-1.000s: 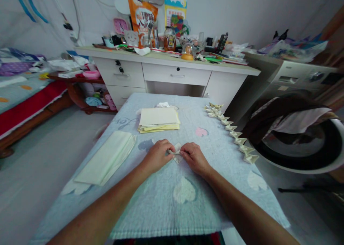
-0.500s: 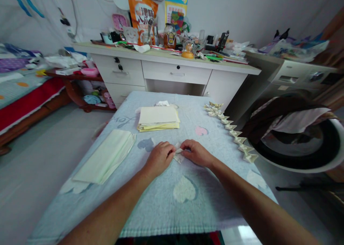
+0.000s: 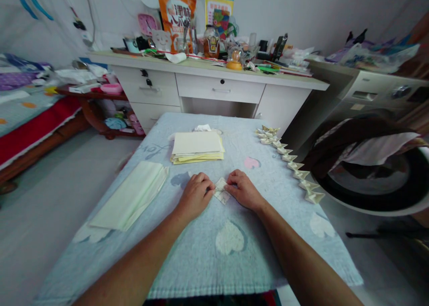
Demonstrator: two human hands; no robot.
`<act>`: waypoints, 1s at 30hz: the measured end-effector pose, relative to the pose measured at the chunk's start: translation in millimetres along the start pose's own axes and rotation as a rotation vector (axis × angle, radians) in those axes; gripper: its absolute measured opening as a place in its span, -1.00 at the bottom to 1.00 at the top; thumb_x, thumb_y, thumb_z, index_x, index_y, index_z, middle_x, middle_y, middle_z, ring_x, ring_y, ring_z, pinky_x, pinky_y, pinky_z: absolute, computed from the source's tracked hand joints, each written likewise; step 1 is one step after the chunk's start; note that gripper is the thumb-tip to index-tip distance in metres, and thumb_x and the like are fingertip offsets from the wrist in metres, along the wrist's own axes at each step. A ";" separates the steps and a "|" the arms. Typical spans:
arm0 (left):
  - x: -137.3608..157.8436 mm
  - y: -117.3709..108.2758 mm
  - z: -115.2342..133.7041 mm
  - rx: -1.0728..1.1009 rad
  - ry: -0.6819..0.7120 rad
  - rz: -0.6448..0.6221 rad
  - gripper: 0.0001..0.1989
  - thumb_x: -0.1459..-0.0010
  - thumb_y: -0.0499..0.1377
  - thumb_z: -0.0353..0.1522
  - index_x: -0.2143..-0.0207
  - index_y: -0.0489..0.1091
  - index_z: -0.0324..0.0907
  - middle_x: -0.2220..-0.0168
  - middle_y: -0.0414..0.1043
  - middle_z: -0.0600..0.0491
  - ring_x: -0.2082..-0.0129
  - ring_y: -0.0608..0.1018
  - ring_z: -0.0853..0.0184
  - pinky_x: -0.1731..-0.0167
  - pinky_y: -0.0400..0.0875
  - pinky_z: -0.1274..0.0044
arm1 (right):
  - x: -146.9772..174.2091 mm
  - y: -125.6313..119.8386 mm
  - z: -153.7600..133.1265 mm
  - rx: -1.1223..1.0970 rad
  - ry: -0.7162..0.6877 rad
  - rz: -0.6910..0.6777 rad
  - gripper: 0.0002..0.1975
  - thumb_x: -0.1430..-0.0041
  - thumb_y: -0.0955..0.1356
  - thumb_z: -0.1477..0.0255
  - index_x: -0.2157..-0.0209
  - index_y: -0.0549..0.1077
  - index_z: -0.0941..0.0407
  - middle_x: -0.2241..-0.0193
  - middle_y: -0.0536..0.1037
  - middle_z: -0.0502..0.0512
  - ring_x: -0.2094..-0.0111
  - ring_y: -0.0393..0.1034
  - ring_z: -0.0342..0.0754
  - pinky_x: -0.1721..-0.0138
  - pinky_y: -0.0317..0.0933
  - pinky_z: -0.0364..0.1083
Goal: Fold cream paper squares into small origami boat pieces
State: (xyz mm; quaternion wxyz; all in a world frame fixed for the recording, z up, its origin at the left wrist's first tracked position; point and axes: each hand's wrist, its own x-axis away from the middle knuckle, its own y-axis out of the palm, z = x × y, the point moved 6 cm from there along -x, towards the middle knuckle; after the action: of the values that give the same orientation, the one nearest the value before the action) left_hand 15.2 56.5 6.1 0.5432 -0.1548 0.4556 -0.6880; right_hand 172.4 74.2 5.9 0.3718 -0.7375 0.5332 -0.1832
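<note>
A small folded paper square [image 3: 221,192] lies at the middle of the cloth, turned so a corner points toward me. My left hand [image 3: 197,192] pinches its left corner, fingers closed. On the opposite side my right hand [image 3: 243,190] has its closed fingertips on the right edge. Beyond them sits a stack of cream and yellow paper [image 3: 198,144]. To the left lies a pile of long pale green paper [image 3: 132,194]. Along the right edge runs a row of folded paper boats [image 3: 295,166], several of them.
The table [image 3: 231,265] has a blue cloth with heart prints. A white desk [image 3: 221,84] with a honey jar [image 3: 211,42], an orange snack bag [image 3: 176,17] and clutter stands behind it. At right is an open washing machine [image 3: 372,95] with clothes hanging out.
My hands have moved slightly apart, and more of the paper square shows flat between them. The view has shifted a little.
</note>
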 end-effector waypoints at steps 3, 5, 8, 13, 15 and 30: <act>-0.4 0.2 -1.2 -0.035 -0.003 0.013 -0.94 -0.13 0.15 -0.40 0.40 0.41 -0.16 0.29 0.32 0.03 0.21 0.36 0.24 0.13 0.26 0.38 | 0.2 1.1 0.7 0.042 0.033 0.045 -0.90 -0.13 0.38 0.47 0.46 0.48 0.14 0.28 0.40 0.06 0.18 0.23 -0.07 0.08 0.06 -0.06; -0.5 0.9 -1.3 -0.056 -0.001 0.015 -0.94 -0.14 0.14 -0.40 0.39 0.40 -0.15 0.28 0.31 0.03 0.21 0.36 0.24 0.13 0.26 0.37 | 0.0 2.1 2.1 0.068 0.067 0.067 -0.90 -0.13 0.37 0.46 0.46 0.49 0.13 0.29 0.40 0.06 0.18 0.22 -0.06 0.09 0.05 -0.05; -0.2 2.6 -0.8 -0.095 0.000 0.022 -0.92 -0.17 0.11 -0.41 0.38 0.38 -0.15 0.28 0.31 0.03 0.22 0.34 0.24 0.13 0.26 0.36 | -0.7 3.5 3.5 0.105 0.107 0.090 -0.90 -0.13 0.36 0.45 0.45 0.50 0.13 0.28 0.40 0.08 0.18 0.22 -0.05 0.09 0.04 -0.05; 0.6 5.6 0.4 -0.168 0.001 0.035 -0.89 -0.21 0.06 -0.41 0.36 0.36 -0.16 0.26 0.29 0.01 0.21 0.32 0.22 0.13 0.27 0.34 | -1.8 3.9 4.1 0.160 0.142 0.126 -0.89 -0.12 0.36 0.43 0.46 0.48 0.14 0.29 0.40 0.08 0.20 0.21 -0.04 0.13 0.04 -0.07; 0.6 5.9 1.1 -0.188 -0.002 0.032 -0.88 -0.21 0.05 -0.41 0.37 0.36 -0.16 0.26 0.28 0.00 0.21 0.32 0.22 0.13 0.27 0.34 | -1.8 3.9 3.8 0.180 0.152 0.138 -0.89 -0.12 0.36 0.43 0.46 0.48 0.14 0.29 0.39 0.09 0.21 0.21 -0.04 0.14 0.04 -0.07; -0.3 2.0 5.1 -0.267 -0.064 0.040 -0.85 -0.22 0.06 -0.36 0.38 0.37 -0.18 0.24 0.28 -0.04 0.19 0.30 0.18 0.13 0.28 0.30 | -4.6 5.4 2.1 0.275 0.193 0.166 -0.89 -0.10 0.35 0.43 0.48 0.47 0.13 0.31 0.39 0.13 0.23 0.21 0.00 0.19 0.04 -0.06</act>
State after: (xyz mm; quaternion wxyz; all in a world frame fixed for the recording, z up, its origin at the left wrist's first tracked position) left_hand 20.1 54.4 7.3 0.5454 -0.2384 0.5286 -0.6051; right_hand 168.6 78.4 1.0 0.4300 -0.6123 0.5953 -0.2930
